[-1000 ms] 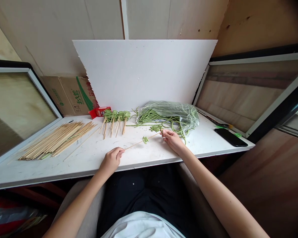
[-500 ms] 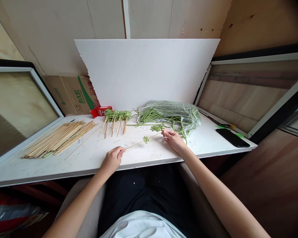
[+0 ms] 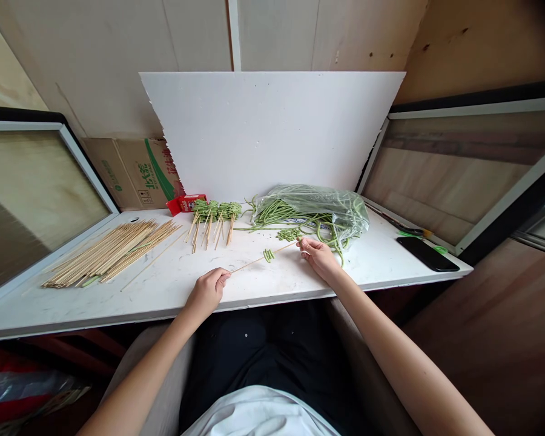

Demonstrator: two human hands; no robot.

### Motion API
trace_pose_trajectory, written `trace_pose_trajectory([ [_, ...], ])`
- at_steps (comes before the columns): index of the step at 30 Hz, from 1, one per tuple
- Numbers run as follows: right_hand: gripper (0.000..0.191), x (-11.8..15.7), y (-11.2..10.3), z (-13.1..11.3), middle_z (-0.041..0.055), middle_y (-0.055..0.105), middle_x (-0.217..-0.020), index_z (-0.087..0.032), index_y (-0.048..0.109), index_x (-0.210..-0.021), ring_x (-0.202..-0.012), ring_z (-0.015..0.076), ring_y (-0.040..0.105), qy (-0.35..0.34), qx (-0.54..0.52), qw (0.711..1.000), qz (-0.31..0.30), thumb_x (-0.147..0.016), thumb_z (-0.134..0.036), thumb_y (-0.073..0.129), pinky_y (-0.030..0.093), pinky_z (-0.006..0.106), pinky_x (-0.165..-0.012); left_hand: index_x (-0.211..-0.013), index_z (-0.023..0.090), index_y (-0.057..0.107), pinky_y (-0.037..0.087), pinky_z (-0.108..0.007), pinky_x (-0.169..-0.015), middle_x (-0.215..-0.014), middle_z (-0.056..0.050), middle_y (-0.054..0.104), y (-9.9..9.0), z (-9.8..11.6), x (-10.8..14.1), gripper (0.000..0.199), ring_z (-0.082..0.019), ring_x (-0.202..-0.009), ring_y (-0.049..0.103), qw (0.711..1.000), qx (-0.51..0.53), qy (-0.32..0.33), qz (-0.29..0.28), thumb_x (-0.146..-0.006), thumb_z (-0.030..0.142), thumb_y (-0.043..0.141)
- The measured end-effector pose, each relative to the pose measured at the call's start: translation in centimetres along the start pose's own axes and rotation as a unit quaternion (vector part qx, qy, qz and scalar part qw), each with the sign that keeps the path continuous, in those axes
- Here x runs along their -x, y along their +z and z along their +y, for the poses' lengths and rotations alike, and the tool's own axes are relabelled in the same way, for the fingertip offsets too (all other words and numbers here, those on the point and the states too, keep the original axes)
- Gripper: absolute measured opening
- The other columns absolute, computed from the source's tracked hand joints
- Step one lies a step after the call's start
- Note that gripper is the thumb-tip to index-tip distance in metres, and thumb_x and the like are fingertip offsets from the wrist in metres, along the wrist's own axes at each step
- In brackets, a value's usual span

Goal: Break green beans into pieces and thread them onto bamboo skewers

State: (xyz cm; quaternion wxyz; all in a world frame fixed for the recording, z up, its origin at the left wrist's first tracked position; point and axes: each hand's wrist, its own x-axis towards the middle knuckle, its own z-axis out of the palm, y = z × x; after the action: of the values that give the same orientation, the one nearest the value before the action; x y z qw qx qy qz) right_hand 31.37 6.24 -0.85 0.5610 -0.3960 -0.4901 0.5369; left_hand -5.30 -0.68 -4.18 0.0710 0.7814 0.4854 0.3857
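Note:
My left hand (image 3: 207, 292) is closed around the near end of a thin bamboo skewer (image 3: 247, 264), which slants up to the right over the table's front part. Several short pieces of long bean (image 3: 268, 255) are threaded crosswise on its middle. At the skewer's far tip, my right hand (image 3: 317, 257) pinches a bean piece (image 3: 299, 242), partly hidden by the fingers. Just behind lies a small pile of cut bean pieces (image 3: 289, 234). Uncut long beans (image 3: 277, 213) spill from a clear plastic bag (image 3: 347, 209) beyond my right hand.
Loose bamboo skewers (image 3: 104, 254) lie in a heap on the left of the white table (image 3: 172, 300). Filled bean skewers (image 3: 215, 212) are stacked near a red box (image 3: 186, 203). A black phone (image 3: 427, 253) rests at the right; a white board (image 3: 272, 133) stands behind.
The view has shifted very slightly. Both hands keep their places on the skewer and bean piece, with hardly any movement.

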Motion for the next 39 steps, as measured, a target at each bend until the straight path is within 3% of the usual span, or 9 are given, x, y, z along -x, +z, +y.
trace_pose_trajectory([
  [39, 0.043, -0.01, 0.09, 0.11, 0.0032, 0.067, -0.091, -0.025, 0.075, -0.081, -0.074, 0.0153, 0.051, 0.006, 0.0, 1.0, 0.004, -0.068, -0.063, 0.09, 0.041, 0.029, -0.062, -0.094, 0.022, 0.069, 0.051, -0.028, -0.072, -0.076, -0.002, 0.067, -0.13, 0.12, -0.07, 0.023, -0.018, -0.072, 0.065, 1.0, -0.005, 0.006, 0.002, -0.103, 0.023, 0.048],
])
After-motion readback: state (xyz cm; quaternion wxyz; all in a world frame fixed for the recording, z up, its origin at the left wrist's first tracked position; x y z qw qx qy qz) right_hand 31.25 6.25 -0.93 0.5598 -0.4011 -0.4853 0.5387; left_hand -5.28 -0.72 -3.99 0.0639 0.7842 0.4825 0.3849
